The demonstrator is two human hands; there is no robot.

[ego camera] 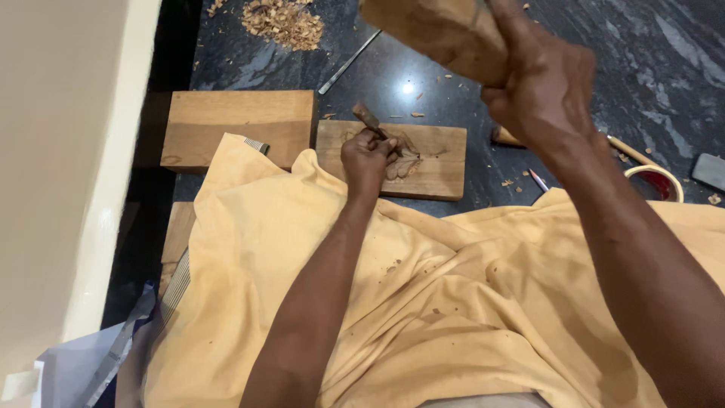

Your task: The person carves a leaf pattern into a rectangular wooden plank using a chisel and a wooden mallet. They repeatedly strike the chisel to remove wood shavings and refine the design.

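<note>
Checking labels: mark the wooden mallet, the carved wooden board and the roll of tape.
wooden mallet [434, 34], head view, block face
carved wooden board [438, 162], head view, right part
roll of tape [654, 172], head view, upper rim

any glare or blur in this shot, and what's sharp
Head view: a small bright glare spot on the dark floor just above the carved board; the raised right hand and its mallet are close and soft, slightly blurred; the left hand on the chisel is sharper; the lighting is even.

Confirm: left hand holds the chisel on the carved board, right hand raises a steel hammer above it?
Not quite. The right hand raises a wooden mallet, not a steel hammer. The head view shows it. The left hand does hold the chisel on the carved board.
</note>
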